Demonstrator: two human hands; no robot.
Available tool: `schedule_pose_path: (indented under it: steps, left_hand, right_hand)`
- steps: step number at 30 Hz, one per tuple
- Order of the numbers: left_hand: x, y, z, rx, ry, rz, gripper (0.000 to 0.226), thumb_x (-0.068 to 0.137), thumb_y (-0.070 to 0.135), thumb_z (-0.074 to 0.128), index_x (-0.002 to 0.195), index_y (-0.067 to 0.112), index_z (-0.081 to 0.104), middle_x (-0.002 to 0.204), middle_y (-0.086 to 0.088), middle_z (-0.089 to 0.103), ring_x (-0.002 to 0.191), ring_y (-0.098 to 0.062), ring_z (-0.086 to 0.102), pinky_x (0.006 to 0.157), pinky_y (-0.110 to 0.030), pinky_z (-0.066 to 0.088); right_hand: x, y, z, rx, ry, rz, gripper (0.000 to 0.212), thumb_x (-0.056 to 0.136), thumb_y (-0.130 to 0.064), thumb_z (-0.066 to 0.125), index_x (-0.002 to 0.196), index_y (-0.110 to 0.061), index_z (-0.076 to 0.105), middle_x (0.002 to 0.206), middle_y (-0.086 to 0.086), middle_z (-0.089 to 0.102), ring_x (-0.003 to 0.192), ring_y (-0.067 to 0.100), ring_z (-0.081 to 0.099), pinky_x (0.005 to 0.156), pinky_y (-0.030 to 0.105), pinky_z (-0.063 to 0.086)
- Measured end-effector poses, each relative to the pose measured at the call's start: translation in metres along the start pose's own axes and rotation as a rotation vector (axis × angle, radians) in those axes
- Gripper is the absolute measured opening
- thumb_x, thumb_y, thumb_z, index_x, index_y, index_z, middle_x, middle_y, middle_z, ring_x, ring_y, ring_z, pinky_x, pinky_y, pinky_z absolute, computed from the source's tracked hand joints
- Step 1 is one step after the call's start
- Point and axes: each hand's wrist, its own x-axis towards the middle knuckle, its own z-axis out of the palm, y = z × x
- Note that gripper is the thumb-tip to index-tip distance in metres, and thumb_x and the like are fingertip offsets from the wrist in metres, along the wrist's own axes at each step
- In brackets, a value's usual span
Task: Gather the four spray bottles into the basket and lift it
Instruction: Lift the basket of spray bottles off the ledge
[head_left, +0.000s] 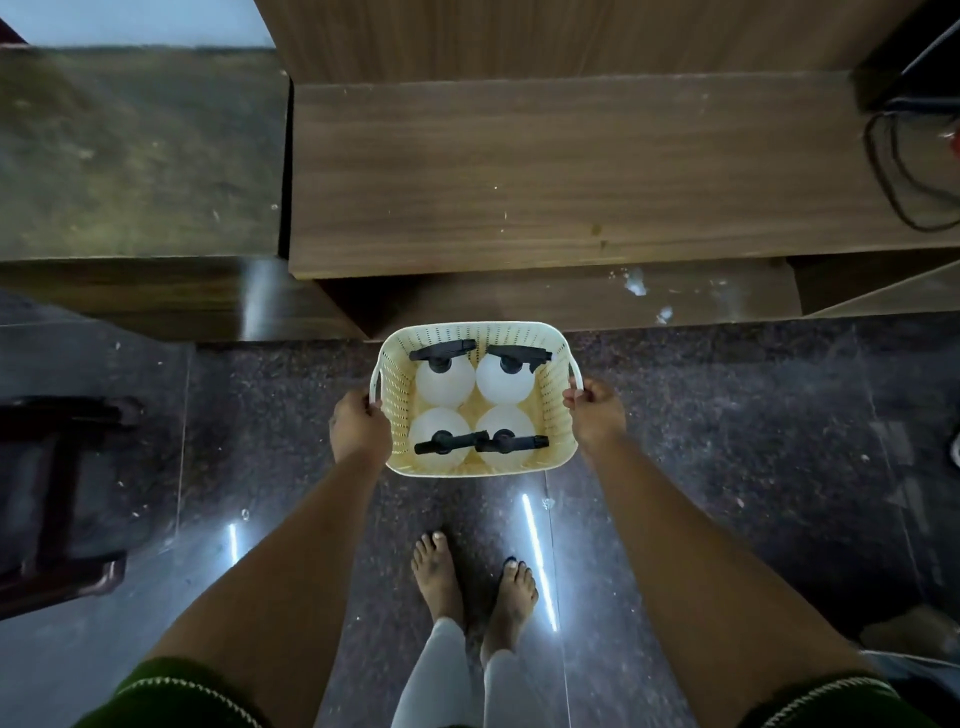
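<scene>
Writing: I can read no brand, label or lettering on the bottles or the basket.
Basket (556, 415): cream, perforated plastic, held level out in front of me over the dark stone floor (727, 441), just short of the wooden worktop (519, 171).
Spray bottles (445, 384): four white ones with black trigger heads, upright inside the basket in two rows of two, touching one another.
Left hand (359, 426): fingers curled around the basket's left white handle (375, 387), knuckles up, arm stretched straight forward.
Right hand (595, 410): clamped the same way on the right handle, arm straight.
Hands: well apart, one on each side of the basket.
Below: my bare feet (475, 577) on the floor.
</scene>
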Motion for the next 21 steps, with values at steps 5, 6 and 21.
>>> schedule_pose_path:
  steps: [5, 6, 21]
  left_hand:
    - [0.058, -0.005, 0.051, -0.026, 0.012, 0.056, 0.025, 0.095, 0.014, 0.043, 0.111, 0.001, 0.058, 0.115, -0.022, 0.060, 0.109, -0.039, 0.054, 0.088, -0.044, 0.042]
    - [0.069, -0.005, 0.060, -0.024, 0.017, 0.070, 0.025, 0.095, 0.013, 0.043, 0.112, 0.000, 0.057, 0.115, -0.023, 0.059, 0.109, -0.040, 0.053, 0.088, -0.045, 0.042]
    - [0.173, 0.039, 0.144, -0.172, 0.038, 0.214, 0.069, 0.087, -0.001, 0.038, 0.149, 0.005, 0.008, 0.152, -0.020, 0.025, 0.142, -0.035, 0.020, 0.114, -0.040, 0.022]
  right_hand:
    - [0.064, 0.011, 0.037, 0.039, 0.059, -0.035, 0.031, 0.098, -0.011, 0.039, 0.123, -0.007, 0.057, 0.110, 0.009, 0.070, 0.095, 0.017, 0.063, 0.084, 0.034, 0.048]
    - [0.077, 0.013, 0.045, 0.055, 0.075, -0.044, 0.031, 0.098, -0.011, 0.040, 0.122, -0.006, 0.058, 0.110, 0.009, 0.069, 0.092, 0.016, 0.062, 0.082, 0.033, 0.048]
    - [0.204, -0.018, 0.115, -0.009, 0.266, -0.285, 0.027, 0.091, -0.002, 0.042, 0.109, -0.008, 0.061, 0.087, 0.006, 0.058, 0.080, 0.023, 0.051, 0.067, 0.025, 0.035]
